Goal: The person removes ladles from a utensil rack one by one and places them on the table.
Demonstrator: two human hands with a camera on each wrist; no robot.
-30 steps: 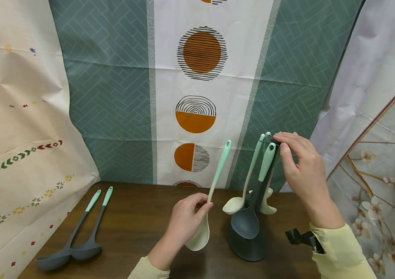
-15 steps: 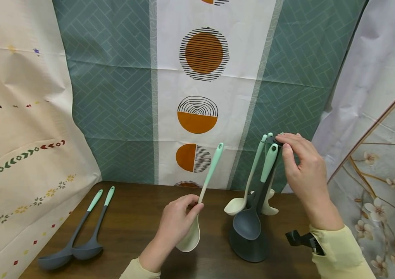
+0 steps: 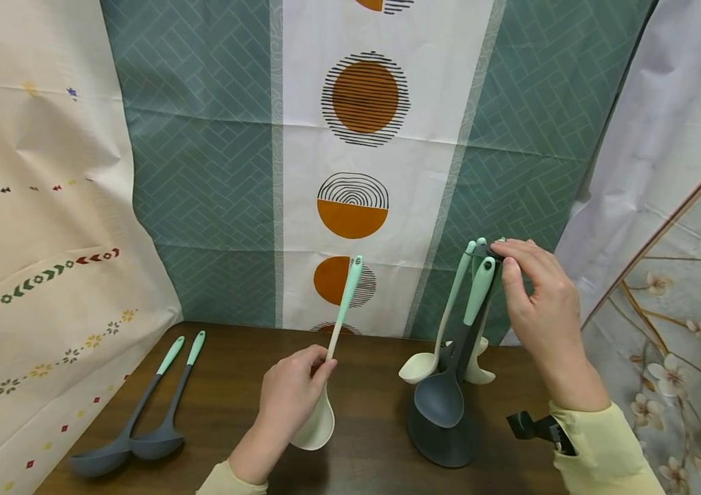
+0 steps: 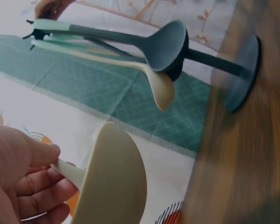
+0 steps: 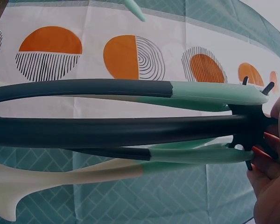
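Observation:
The left hand (image 3: 293, 393) pinches a cream spoon (image 3: 316, 427) by its stem, mint handle pointing up, bowl hanging low over the table. In the left wrist view the thumb and fingers of the left hand (image 4: 28, 179) hold the stem just behind the bowl (image 4: 113, 177). The right hand (image 3: 538, 302) touches the dark hooked top of the utensil stand (image 3: 443, 440); in the right wrist view its fingertips are at the hooks (image 5: 252, 126). On the stand hang a dark ladle (image 3: 439, 399), a cream ladle (image 3: 418, 367) and other utensils.
Two dark ladles with mint handles lie on the table's left side, one (image 3: 102, 459) beside the other (image 3: 157, 443). The brown wooden table (image 3: 232, 364) ends at a patterned cloth backdrop (image 3: 201, 172). A black strap piece (image 3: 530, 423) sticks out at the right sleeve.
The left hand has moved left with the cream spoon, away from the stand, and the spoon's handle leans less. The right hand stays at the stand's top.

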